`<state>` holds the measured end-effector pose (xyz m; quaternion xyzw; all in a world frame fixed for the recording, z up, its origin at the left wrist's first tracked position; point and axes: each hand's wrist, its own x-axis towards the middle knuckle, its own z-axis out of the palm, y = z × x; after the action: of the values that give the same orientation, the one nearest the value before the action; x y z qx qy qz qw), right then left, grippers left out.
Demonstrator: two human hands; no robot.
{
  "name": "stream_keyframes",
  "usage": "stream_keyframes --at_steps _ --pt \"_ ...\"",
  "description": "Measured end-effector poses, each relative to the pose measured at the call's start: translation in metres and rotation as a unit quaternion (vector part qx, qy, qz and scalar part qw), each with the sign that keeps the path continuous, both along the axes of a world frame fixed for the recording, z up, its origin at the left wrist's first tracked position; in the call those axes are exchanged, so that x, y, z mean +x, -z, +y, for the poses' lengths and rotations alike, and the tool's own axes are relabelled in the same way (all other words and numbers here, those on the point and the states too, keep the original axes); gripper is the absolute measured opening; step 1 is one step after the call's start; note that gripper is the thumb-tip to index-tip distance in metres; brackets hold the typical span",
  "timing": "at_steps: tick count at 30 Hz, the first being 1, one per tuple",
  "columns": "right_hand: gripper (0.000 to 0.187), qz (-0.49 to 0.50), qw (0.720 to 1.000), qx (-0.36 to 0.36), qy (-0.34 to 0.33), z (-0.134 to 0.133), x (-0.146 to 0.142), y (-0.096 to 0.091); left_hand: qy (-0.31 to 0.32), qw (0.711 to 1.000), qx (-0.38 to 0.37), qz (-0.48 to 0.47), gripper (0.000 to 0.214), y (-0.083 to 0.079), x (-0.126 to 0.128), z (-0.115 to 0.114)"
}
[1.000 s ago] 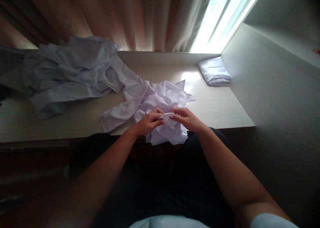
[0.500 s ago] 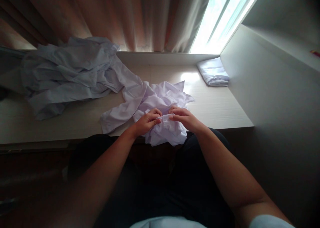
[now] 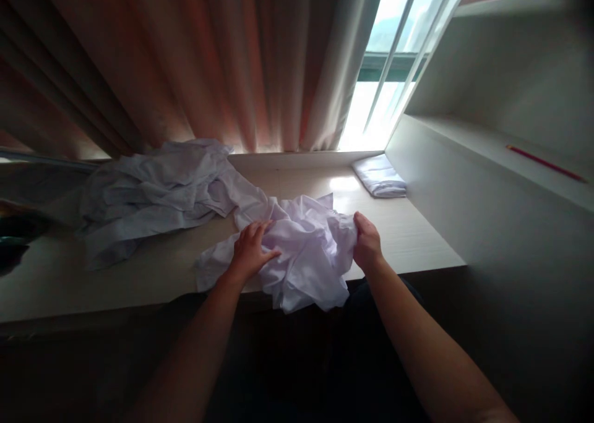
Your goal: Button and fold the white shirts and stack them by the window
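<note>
A crumpled white garment (image 3: 301, 250) lies at the near edge of a pale wooden desk (image 3: 408, 237), part of it hanging over the edge. My left hand (image 3: 250, 250) rests on its left side, fingers curled into the cloth. My right hand (image 3: 366, 243) grips its right edge with closed fingers. The hands are about a garment's width apart.
A heap of pale blue-white clothes (image 3: 153, 194) covers the desk's left and back. A folded white cloth (image 3: 380, 179) lies at the back right by the window. Curtains (image 3: 208, 70) hang behind. A white shelf unit (image 3: 487, 151) walls in the right, with a red pencil (image 3: 542, 162) on its shelf.
My hands were pinching a small part of the garment close together; now they have moved apart to its left and right sides. The camera has tilted upward.
</note>
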<state>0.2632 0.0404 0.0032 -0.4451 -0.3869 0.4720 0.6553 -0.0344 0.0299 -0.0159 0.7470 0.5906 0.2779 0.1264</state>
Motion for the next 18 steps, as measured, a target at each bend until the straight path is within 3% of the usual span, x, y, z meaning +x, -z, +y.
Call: stream_keyframes --at_steps 2,4,6,9,11,13,15,18 --pt "0.040 0.022 0.998 0.007 0.062 0.009 0.018 0.001 -0.027 0.999 -0.044 0.017 0.071 0.009 -0.004 0.002" --pt "0.041 0.003 0.985 0.012 0.171 0.016 0.048 0.000 -0.044 0.997 -0.068 0.005 0.038 0.017 -0.006 0.002" --pt "0.042 -0.051 0.937 -0.002 0.345 0.015 0.085 -0.004 -0.078 0.994 -0.075 -0.018 0.014 0.020 -0.011 0.002" --pt "0.034 -0.061 0.887 -0.028 0.457 -0.002 0.133 -0.008 -0.182 0.981 -0.054 -0.048 0.015 0.012 -0.028 0.003" --pt "0.028 -0.066 0.870 -0.050 0.487 -0.018 0.149 -0.006 -0.249 0.966 -0.028 -0.059 0.026 0.002 -0.040 0.004" --pt "0.024 -0.078 0.870 -0.069 0.482 -0.030 0.150 0.000 -0.275 0.959 -0.010 -0.066 0.031 -0.008 -0.046 0.002" --pt "0.027 -0.097 0.887 -0.077 0.445 -0.035 0.141 0.007 -0.246 0.967 -0.004 -0.067 0.028 -0.012 -0.041 -0.005" --pt "0.030 -0.130 0.910 -0.066 0.388 -0.036 0.117 0.001 -0.124 0.992 -0.011 -0.037 0.031 -0.007 -0.015 -0.028"
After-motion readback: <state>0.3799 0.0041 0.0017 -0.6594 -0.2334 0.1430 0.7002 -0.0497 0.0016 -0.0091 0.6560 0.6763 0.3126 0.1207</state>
